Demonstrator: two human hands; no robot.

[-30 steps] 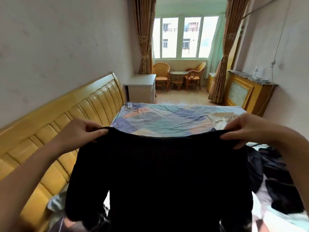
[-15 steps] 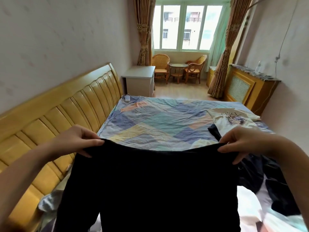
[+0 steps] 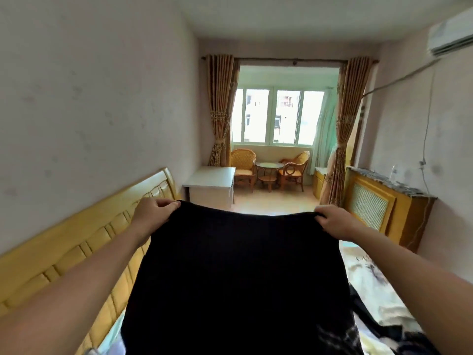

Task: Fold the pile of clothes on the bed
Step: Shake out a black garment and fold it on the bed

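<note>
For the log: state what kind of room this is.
Most likely a bedroom in a home: a padded wooden headboard along the wall, a bed strewn with clothes, and curtains framing a window nook.

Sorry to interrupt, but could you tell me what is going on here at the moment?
A person is standing at a bed with a yellow wooden headboard and holding up a black garment by its top edge. The left hand pinches one upper corner and the right hand pinches the other, so the cloth hangs spread out in front of them. It is not yet folded. More dark and light clothes lie unfolded on the bed to the right.
</note>
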